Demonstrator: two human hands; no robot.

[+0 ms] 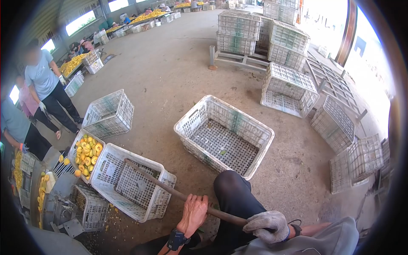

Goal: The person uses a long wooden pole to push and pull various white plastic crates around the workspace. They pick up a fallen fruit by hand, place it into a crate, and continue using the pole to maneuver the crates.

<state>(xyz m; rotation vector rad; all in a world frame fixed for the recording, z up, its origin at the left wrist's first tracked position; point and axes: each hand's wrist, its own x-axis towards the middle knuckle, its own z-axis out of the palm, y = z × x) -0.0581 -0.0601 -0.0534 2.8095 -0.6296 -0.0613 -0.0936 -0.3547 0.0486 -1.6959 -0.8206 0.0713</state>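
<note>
A long wooden pole (pixel 158 181) slants across in front of me, its far end inside a white plastic crate (pixel 160 204) at lower left. My bare left hand (pixel 195 211), with a black watch at the wrist, is wrapped round the middle of the pole. Near my body, my right hand (pixel 268 226) wears a pale knitted glove and closes on the pole's near end. Just ahead of my knee sits another white crate (pixel 236 121), holding only small green scraps. It cannot be told whether the pole's tip touches the nearer crate.
A crate of yellow fruit (pixel 88 155) adjoins the lower-left crate, beside metal machinery (pixel 63 208). Another crate (pixel 109 114) stands behind. Two co-workers (pixel 44 80) and a third person are at left. Stacked crates (pixel 238 32), a metal frame (pixel 244 63) and tipped crates (pixel 289 91) line the right.
</note>
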